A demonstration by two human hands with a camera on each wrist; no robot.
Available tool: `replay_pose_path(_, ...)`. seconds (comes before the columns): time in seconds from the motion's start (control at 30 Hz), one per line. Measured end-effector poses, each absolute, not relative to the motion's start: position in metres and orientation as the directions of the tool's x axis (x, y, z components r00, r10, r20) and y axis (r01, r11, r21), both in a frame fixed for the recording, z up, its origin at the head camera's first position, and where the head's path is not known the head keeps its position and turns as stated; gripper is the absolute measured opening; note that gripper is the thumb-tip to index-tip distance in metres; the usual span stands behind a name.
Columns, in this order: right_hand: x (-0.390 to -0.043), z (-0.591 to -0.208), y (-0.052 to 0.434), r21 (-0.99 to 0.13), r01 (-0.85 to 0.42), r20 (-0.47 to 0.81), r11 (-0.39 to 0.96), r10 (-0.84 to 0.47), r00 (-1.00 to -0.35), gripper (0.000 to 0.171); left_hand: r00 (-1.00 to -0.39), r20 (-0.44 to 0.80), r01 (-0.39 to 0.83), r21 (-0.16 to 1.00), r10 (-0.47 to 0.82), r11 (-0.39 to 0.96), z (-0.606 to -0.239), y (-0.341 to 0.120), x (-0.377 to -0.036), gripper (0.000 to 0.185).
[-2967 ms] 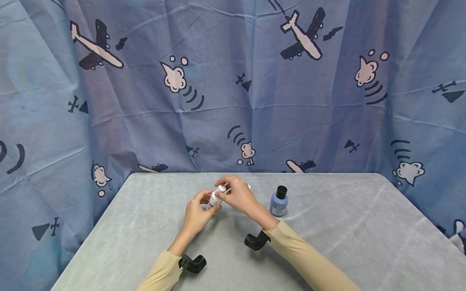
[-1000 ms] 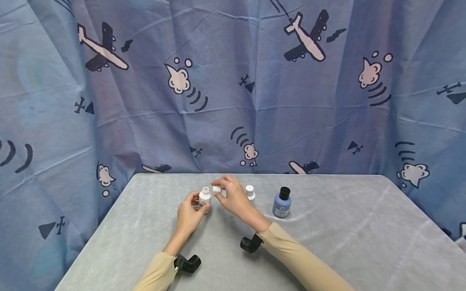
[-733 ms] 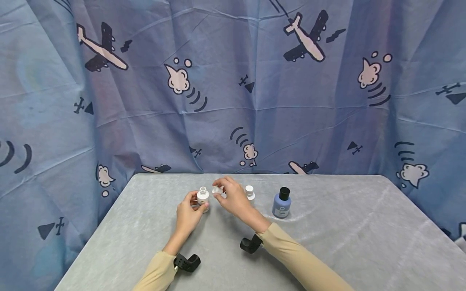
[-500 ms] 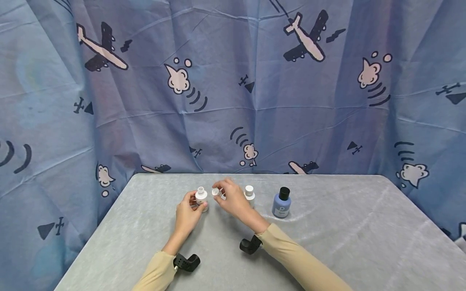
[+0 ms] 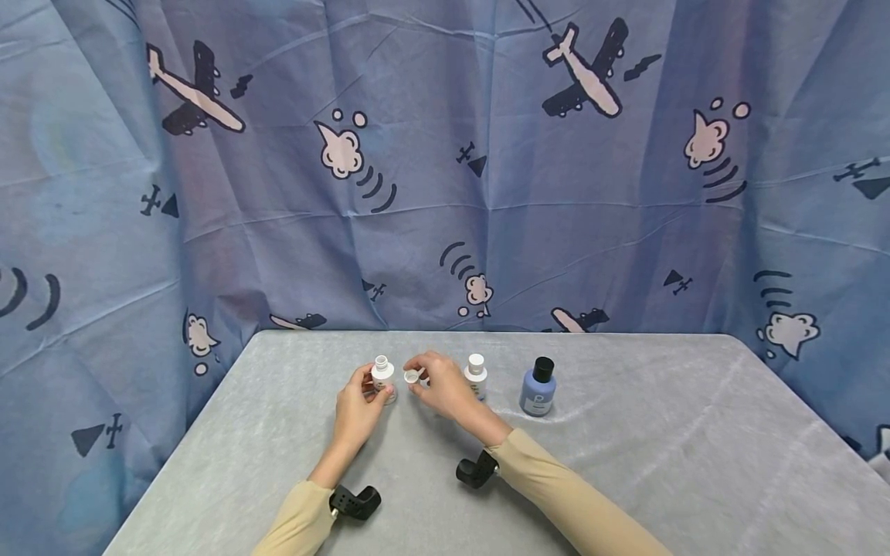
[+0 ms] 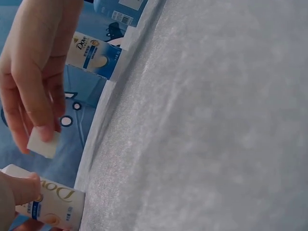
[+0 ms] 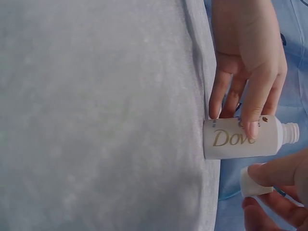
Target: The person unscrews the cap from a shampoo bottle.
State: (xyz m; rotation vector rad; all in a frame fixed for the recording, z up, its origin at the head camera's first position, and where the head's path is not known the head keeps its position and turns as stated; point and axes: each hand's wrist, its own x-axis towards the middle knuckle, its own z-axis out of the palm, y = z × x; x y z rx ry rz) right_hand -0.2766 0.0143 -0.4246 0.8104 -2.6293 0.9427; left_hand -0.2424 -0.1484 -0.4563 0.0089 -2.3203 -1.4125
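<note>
Behind the tabletop [image 5: 660, 455]: we see a blue airplane-print curtain [image 5: 417, 154].
Left hand [image 5: 357, 413]: fingers curled round the open white bottle [image 5: 382, 374], upright on the tabletop.
Right hand [image 5: 445, 390]: thumb and fingers pinch the white cap [image 5: 412, 377].
Blue bottle [image 5: 538, 392]: upright, farther right.
Capped white bottle [image 5: 476, 374]: our right hand covers part of it.
White cap: earlier over the open white bottle's mouth, now beside it, hollow up.

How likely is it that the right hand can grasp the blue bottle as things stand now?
Probably not right away: the right hand pinches a white cap, and the capped white bottle stands between that hand and the blue bottle. With the cap set down, reaching around looks possible.
</note>
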Motion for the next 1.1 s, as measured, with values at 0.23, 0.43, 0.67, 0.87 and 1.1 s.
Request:
replay_pose_path(0.23,-0.278,-0.429,0.012,-0.53,-0.565,0.344,0.632,-0.449,-0.825,0.027,-0.915,0.338,0.197,0.851,-0.22,0.486,-0.455,-0.152,-0.24,0.046)
replay_pose_path(0.43,-0.278,-0.432,0.011,-0.556,-0.549,0.289,0.625,-0.474,-0.832,0.027,-0.908,0.356,0.215,0.85,-0.222,0.482,-0.458,-0.155,-0.239,0.045)
replay_pose_path(0.67,-0.276,-0.434,0.012,-0.562,-0.521,0.227,0.642,-0.485,-0.844,0.028,-0.902,0.345,0.193,0.86,-0.26,0.473,-0.458,-0.155,-0.235,0.043)
replay_pose_path(0.87,-0.277,-0.437,0.012,-0.555,-0.511,0.206,0.656,-0.486,-0.849,0.028,-0.902,0.321,0.14,0.85,-0.289,0.507,-0.454,-0.156,-0.23,0.041)
replay_pose_path(1.1,-0.279,-0.439,0.015,-0.554,-0.513,0.208,0.656,-0.488,-0.848,0.028,-0.92,0.301,0.121,0.826,-0.251,0.551,-0.451,-0.158,-0.223,0.03)
